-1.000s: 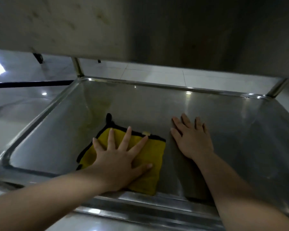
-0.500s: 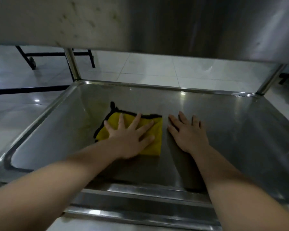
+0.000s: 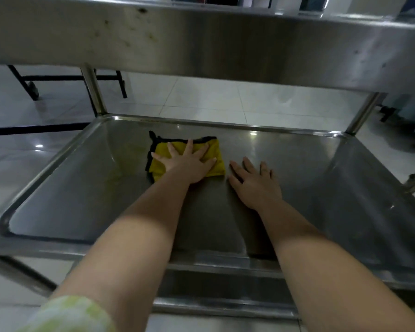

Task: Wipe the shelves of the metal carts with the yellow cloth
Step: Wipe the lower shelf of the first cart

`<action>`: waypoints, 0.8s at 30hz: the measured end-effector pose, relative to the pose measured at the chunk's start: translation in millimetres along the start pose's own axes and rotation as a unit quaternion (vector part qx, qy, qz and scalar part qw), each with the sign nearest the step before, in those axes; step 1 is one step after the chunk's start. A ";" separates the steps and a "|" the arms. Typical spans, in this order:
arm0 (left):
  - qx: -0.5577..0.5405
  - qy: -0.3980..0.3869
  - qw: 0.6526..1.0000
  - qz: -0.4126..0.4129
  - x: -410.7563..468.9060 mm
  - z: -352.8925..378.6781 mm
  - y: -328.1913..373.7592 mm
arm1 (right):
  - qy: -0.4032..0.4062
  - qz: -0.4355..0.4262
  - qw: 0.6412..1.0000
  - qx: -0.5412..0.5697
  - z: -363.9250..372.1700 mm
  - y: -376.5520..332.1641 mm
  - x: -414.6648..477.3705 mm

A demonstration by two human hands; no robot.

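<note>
A folded yellow cloth [image 3: 215,154] with a black hem lies on the lower shelf [image 3: 309,168] of a stainless steel cart, towards its far rim. My left hand [image 3: 188,164] presses flat on the cloth with fingers spread. Just to its right, my right hand [image 3: 255,182] rests flat on the bare metal beside the cloth, fingers straight. The cart's upper shelf [image 3: 201,41] spans the top of the view above both hands.
Upright posts stand at the far left corner [image 3: 94,92] and far right corner [image 3: 364,113] of the shelf. A raised rim runs round the shelf. Beyond lie glossy white floor tiles and a black wheeled frame [image 3: 31,85] at the back left.
My left hand has pushed the cloth away from the near edge towards the far rim. My right hand stayed flat on the shelf. My head rose, showing more of the upper shelf.
</note>
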State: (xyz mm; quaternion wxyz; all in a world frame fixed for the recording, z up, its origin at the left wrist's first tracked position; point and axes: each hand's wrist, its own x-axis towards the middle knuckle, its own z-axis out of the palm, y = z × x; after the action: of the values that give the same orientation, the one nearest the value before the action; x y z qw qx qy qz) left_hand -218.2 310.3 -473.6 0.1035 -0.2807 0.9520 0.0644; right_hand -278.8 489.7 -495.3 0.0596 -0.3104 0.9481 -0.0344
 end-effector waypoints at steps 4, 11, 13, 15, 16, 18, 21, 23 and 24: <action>0.014 -0.021 0.998 0.066 -81.1 14.1 -20.4 | -0.003 -0.006 1.000 0.004 -1.9 2.2 -5.2; 0.006 -0.059 0.998 0.034 -186.2 35.1 -78.2 | -0.028 0.002 1.000 0.004 -12.9 -12.9 -11.3; -0.005 -0.063 0.998 0.023 -183.8 33.5 -76.2 | 0.026 -0.035 0.999 0.008 -17.9 -47.3 -3.7; -0.018 -0.054 0.998 0.009 -189.0 36.9 -79.2 | 0.030 -0.076 0.995 0.052 -16.5 -89.1 2.2; -0.023 -0.046 0.999 0.002 -194.3 39.8 -87.0 | 0.013 -0.080 0.994 0.071 -12.2 -105.0 3.5; -0.027 -0.032 0.999 -0.014 -205.4 42.3 -113.8 | -0.005 -0.079 0.995 0.056 1.4 -118.3 5.0; -0.026 -0.055 0.997 -0.055 -208.4 36.0 -155.2 | -0.006 -0.076 0.997 0.008 11.2 -114.5 5.4; -0.010 -0.076 0.995 -0.069 -189.3 31.1 -164.7 | 0.002 -0.074 0.997 0.001 13.2 -116.2 5.1; 0.002 -0.074 0.995 -0.070 -172.7 27.7 -164.4 | 0.004 -0.073 0.997 -0.004 13.4 -117.7 5.1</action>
State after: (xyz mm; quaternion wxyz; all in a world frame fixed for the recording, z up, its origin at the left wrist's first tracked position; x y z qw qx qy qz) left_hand 18.0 268.2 -470.9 0.1785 -0.3413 0.9197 0.0758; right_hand -212.3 391.5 -497.0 0.0515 -0.3790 0.9233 -0.0359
